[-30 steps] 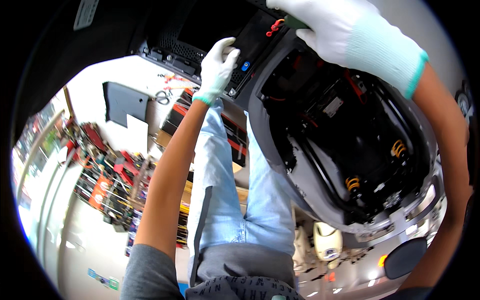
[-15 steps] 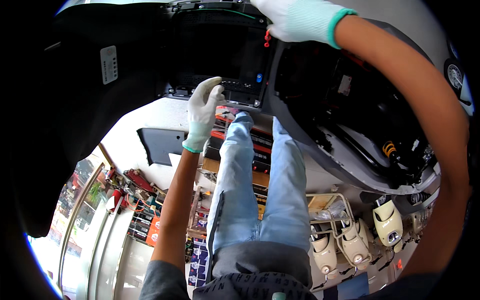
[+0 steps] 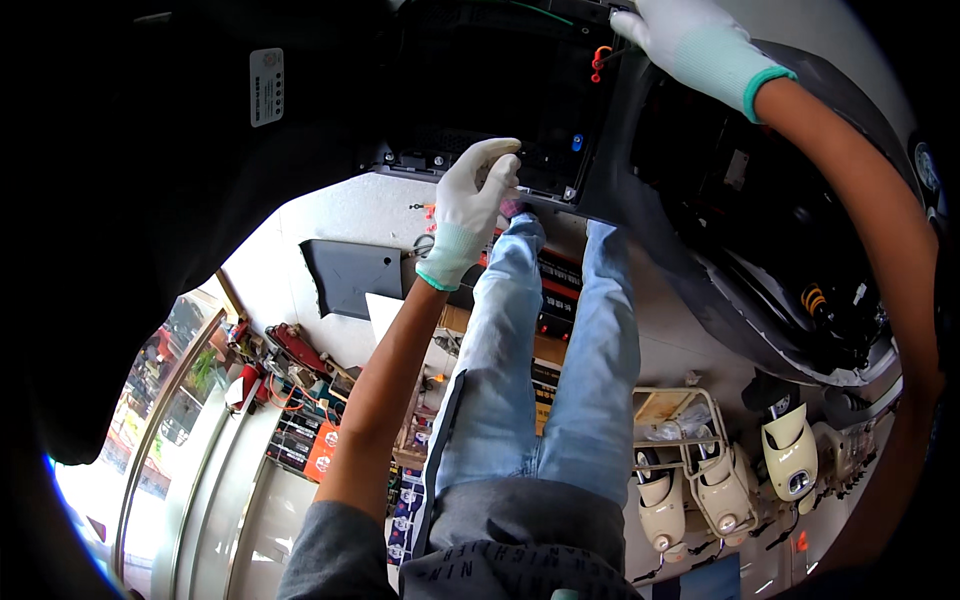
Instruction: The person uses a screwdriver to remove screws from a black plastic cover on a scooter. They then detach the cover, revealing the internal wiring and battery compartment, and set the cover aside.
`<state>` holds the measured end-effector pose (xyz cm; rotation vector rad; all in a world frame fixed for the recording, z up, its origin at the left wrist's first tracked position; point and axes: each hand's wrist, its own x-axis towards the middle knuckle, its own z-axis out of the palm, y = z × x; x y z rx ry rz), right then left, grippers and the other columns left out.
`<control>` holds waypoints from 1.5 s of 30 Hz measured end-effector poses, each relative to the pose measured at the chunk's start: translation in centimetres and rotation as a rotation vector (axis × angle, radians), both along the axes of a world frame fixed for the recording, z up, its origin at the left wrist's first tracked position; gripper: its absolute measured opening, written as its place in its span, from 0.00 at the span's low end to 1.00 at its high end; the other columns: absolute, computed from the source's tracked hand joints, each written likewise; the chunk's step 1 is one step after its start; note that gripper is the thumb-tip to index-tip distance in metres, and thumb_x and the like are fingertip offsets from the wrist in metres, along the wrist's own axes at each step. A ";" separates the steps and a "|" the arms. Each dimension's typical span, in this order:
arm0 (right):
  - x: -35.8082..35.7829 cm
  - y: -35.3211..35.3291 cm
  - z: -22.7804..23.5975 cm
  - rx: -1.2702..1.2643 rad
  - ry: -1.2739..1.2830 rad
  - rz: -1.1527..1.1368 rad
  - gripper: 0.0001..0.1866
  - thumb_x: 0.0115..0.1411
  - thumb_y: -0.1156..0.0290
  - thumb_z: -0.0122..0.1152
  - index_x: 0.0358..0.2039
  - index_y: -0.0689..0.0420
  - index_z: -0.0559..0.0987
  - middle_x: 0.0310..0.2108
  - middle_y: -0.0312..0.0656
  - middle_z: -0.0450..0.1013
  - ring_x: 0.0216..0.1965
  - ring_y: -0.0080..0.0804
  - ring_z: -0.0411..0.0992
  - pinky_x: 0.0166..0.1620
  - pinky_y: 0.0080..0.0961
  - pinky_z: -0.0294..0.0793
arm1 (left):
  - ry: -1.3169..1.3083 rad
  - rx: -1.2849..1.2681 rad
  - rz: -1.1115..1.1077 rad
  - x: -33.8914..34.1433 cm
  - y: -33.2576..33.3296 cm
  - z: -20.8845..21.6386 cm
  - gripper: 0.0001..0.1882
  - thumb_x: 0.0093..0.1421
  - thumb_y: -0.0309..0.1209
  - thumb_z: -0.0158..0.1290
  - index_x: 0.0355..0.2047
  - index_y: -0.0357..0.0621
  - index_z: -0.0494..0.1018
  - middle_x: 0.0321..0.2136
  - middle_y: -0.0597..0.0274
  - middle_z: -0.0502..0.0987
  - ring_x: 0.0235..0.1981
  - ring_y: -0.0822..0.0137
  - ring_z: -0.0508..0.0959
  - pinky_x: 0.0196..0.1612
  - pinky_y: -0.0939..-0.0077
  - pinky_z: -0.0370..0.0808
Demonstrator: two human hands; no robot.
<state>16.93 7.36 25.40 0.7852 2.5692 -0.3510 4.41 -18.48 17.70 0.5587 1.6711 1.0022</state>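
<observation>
While the gloved left hand (image 3: 470,210) is held by the lower edge of a black compartment (image 3: 548,190), its fingers are half curled; whether their tips meet cannot be told. By the gloved right hand (image 3: 695,42), the compartment's upper right corner is reached; its fingers are partly cut off by the picture's top edge, so their grip cannot be told. Inside the compartment, a red connector (image 3: 598,64) and a small blue part (image 3: 577,143) are seen along the right side. The upper left is blocked by a bulky black panel (image 3: 200,180) marked with a white label (image 3: 266,88). To the right, a grey body shell (image 3: 690,310) is left open around a dark cavity, where a yellow spring (image 3: 814,299) is exposed. Below, black-and-red boxes (image 3: 558,300) are partly hidden by jeans-clad legs (image 3: 505,340). On the floor, a grey sheet (image 3: 350,278) is laid near scissors (image 3: 424,244), which are partly covered by the left glove. Farther off, cream scooters (image 3: 790,455) are lined up beside a metal frame (image 3: 722,425).
</observation>
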 end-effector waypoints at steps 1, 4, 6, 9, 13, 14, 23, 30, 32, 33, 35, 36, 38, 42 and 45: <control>0.3 0.0 0.1 -0.016 0.110 0.122 0.14 0.56 0.65 0.51 0.27 0.63 0.79 0.27 0.59 0.74 0.31 0.53 0.75 0.36 0.42 0.74 | -0.018 -0.004 0.000 0.1 0.0 0.1 0.18 0.65 0.35 0.48 0.50 0.34 0.70 0.39 0.52 0.77 0.39 0.67 0.78 0.46 0.74 0.76; 0.8 0.0 0.7 -0.119 0.073 0.221 0.20 0.59 0.61 0.47 0.28 0.67 0.78 0.28 0.61 0.74 0.33 0.60 0.73 0.40 0.47 0.72 | -0.064 -0.014 0.005 0.3 -0.3 0.2 0.18 0.65 0.34 0.47 0.50 0.34 0.70 0.39 0.53 0.77 0.39 0.68 0.78 0.46 0.74 0.76; 0.8 -0.3 -0.7 -0.075 0.033 -0.043 0.22 0.60 0.60 0.45 0.28 0.67 0.78 0.29 0.62 0.74 0.33 0.61 0.73 0.41 0.48 0.71 | -0.089 -0.019 0.013 0.4 -0.5 0.2 0.17 0.65 0.33 0.47 0.50 0.34 0.70 0.39 0.53 0.77 0.39 0.68 0.78 0.46 0.74 0.76; -1.0 -1.0 1.0 -0.073 0.032 -0.184 0.23 0.60 0.57 0.46 0.26 0.66 0.79 0.27 0.63 0.73 0.34 0.59 0.73 0.43 0.48 0.71 | -0.116 -0.035 0.040 0.2 -1.2 -0.1 0.17 0.65 0.32 0.46 0.50 0.34 0.70 0.39 0.52 0.77 0.40 0.68 0.78 0.45 0.75 0.77; -1.7 -2.5 0.4 0.077 0.041 0.248 0.18 0.56 0.61 0.51 0.23 0.63 0.79 0.23 0.60 0.74 0.28 0.54 0.75 0.35 0.44 0.74 | -0.048 -0.008 0.022 -0.2 -1.9 0.4 0.17 0.65 0.32 0.46 0.49 0.33 0.70 0.38 0.52 0.77 0.39 0.68 0.78 0.44 0.75 0.77; 0.0 -1.0 1.0 -0.020 -0.046 0.423 0.17 0.55 0.61 0.52 0.22 0.63 0.79 0.22 0.59 0.74 0.27 0.53 0.75 0.33 0.43 0.74 | -0.115 0.017 0.000 0.5 -1.7 0.3 0.17 0.65 0.32 0.46 0.49 0.33 0.70 0.38 0.52 0.77 0.39 0.68 0.78 0.44 0.75 0.77; -1.2 -0.8 0.1 0.096 0.011 0.429 0.11 0.46 0.68 0.57 0.20 0.64 0.78 0.20 0.57 0.73 0.24 0.52 0.75 0.30 0.42 0.75 | -0.067 0.004 0.054 -0.7 -3.0 0.0 0.17 0.66 0.33 0.45 0.49 0.33 0.70 0.37 0.54 0.77 0.36 0.69 0.78 0.42 0.77 0.78; -3.1 0.6 -1.1 -0.348 -0.264 -0.504 0.18 0.54 0.62 0.53 0.19 0.66 0.76 0.16 0.47 0.70 0.18 0.38 0.69 0.23 0.35 0.67 | -0.123 -0.003 0.084 -0.3 -3.1 0.3 0.18 0.66 0.34 0.46 0.49 0.33 0.69 0.37 0.53 0.77 0.35 0.70 0.78 0.42 0.77 0.78; -3.4 -0.1 -0.4 -0.138 -0.244 0.044 0.14 0.50 0.63 0.56 0.22 0.64 0.79 0.19 0.54 0.73 0.21 0.46 0.73 0.26 0.38 0.71 | -0.122 0.001 0.090 -0.1 -3.0 0.4 0.18 0.66 0.34 0.45 0.49 0.33 0.69 0.37 0.54 0.77 0.35 0.70 0.78 0.41 0.77 0.78; -3.4 -1.4 0.3 0.104 -0.206 0.336 0.12 0.46 0.65 0.58 0.24 0.60 0.81 0.22 0.54 0.75 0.25 0.51 0.75 0.28 0.38 0.74 | -0.111 0.002 0.088 -0.2 -3.1 0.3 0.18 0.66 0.34 0.45 0.49 0.33 0.69 0.37 0.54 0.77 0.34 0.71 0.78 0.41 0.77 0.79; -2.5 -1.1 -0.9 0.081 0.030 0.655 0.11 0.45 0.65 0.58 0.24 0.59 0.81 0.22 0.52 0.75 0.26 0.51 0.75 0.29 0.38 0.75 | -0.105 0.003 0.090 -0.1 -3.1 0.2 0.18 0.66 0.34 0.45 0.49 0.33 0.69 0.37 0.54 0.77 0.34 0.71 0.78 0.40 0.78 0.79; -2.4 -0.9 -1.4 0.131 -0.152 0.676 0.12 0.48 0.66 0.56 0.23 0.63 0.79 0.19 0.51 0.74 0.22 0.47 0.74 0.27 0.37 0.72 | -0.107 0.003 0.094 -0.1 -3.0 0.3 0.18 0.66 0.34 0.45 0.49 0.33 0.69 0.37 0.54 0.77 0.35 0.71 0.78 0.39 0.78 0.79; -4.0 -1.0 -0.6 -0.187 -0.267 -0.169 0.13 0.51 0.66 0.54 0.21 0.65 0.77 0.17 0.49 0.72 0.19 0.41 0.71 0.24 0.37 0.69 | -0.109 0.007 0.106 0.2 -3.1 0.3 0.18 0.66 0.34 0.45 0.50 0.33 0.69 0.37 0.54 0.77 0.35 0.72 0.78 0.37 0.80 0.79; -6.2 -1.2 1.1 -0.322 -0.424 -0.487 0.16 0.52 0.64 0.55 0.23 0.68 0.76 0.16 0.47 0.70 0.18 0.37 0.69 0.24 0.35 0.67 | -0.131 0.032 0.166 1.3 -2.7 -0.4 0.18 0.66 0.34 0.45 0.50 0.33 0.70 0.37 0.55 0.77 0.35 0.73 0.77 0.38 0.81 0.78; -3.4 -1.8 0.7 0.194 -0.254 0.455 0.14 0.49 0.64 0.60 0.24 0.65 0.79 0.20 0.53 0.73 0.23 0.47 0.75 0.30 0.39 0.74 | -0.160 0.035 0.237 2.4 -2.2 0.0 0.17 0.66 0.33 0.46 0.50 0.33 0.70 0.36 0.57 0.77 0.34 0.75 0.77 0.40 0.82 0.76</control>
